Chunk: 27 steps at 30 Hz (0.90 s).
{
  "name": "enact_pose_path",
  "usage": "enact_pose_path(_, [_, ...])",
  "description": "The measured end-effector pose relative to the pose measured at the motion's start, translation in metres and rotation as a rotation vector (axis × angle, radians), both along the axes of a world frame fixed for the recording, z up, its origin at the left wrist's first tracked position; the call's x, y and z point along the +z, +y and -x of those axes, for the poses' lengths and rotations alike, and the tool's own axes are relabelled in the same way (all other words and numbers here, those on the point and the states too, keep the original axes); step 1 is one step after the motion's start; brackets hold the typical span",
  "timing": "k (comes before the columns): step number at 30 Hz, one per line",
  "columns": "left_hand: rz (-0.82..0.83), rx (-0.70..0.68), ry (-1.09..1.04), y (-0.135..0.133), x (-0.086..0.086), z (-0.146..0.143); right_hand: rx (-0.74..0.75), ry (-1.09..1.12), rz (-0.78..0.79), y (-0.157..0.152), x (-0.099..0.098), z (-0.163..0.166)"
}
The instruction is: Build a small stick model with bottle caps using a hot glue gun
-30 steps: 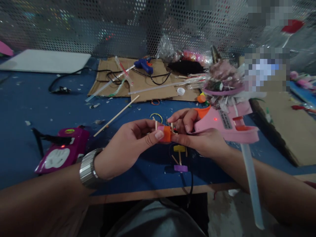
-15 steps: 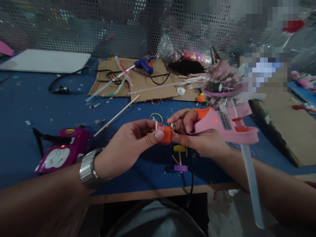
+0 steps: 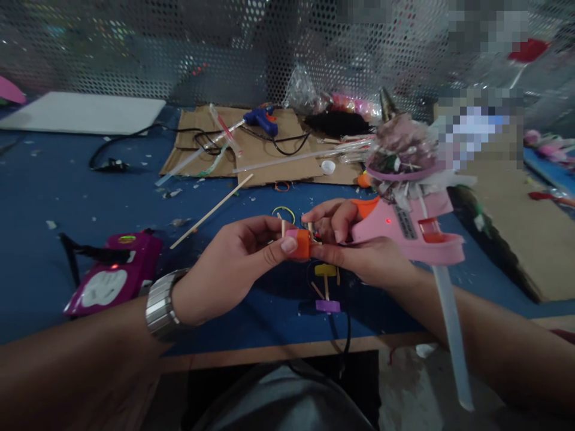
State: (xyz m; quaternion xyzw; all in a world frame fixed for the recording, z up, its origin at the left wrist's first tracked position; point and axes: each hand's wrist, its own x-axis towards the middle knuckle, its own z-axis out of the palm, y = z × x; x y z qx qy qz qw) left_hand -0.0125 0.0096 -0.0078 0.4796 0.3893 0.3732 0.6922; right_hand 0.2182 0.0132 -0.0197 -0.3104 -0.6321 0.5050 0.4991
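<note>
The pink glue gun point(image 3: 406, 230) has shifted slightly left with my right hand point(image 3: 375, 261), whose fingers curl about its front. My left hand point(image 3: 238, 257) pinches the orange-and-pink piece point(image 3: 303, 244) above the blue table point(image 3: 135, 200); it should be light and stiff, its wooden pegs point(image 3: 283, 228) fragile, so I'd grip the solid sides.

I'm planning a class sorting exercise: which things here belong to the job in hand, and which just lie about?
In use:
orange-and-pink piece, in the left hand
pink glue gun, in the right hand

Apparently just lying about:
blue glue gun
white board
white cap
</note>
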Motion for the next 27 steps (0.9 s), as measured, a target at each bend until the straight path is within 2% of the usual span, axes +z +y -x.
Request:
enact_pose_path(6, [-0.024,-0.003,0.031,0.0006,-0.0015,0.0015,-0.007,0.021,-0.036,0.0009,-0.0036,0.0006])
enact_pose_path(14, [-0.031,-0.019,-0.029,0.0000,-0.0022,0.0010,-0.027,-0.038,-0.079,0.0009,-0.0006,-0.0055])
enact_pose_path(20, [-0.122,-0.066,-0.009,-0.0002,-0.0054,0.0022,-0.027,-0.001,-0.014,0.0016,0.0006,-0.0059])
enact_pose_path(27, [-0.125,-0.064,-0.002,-0.0010,-0.0049,0.0025,0.006,0.042,0.021,0.0035,0.0003,-0.0050])
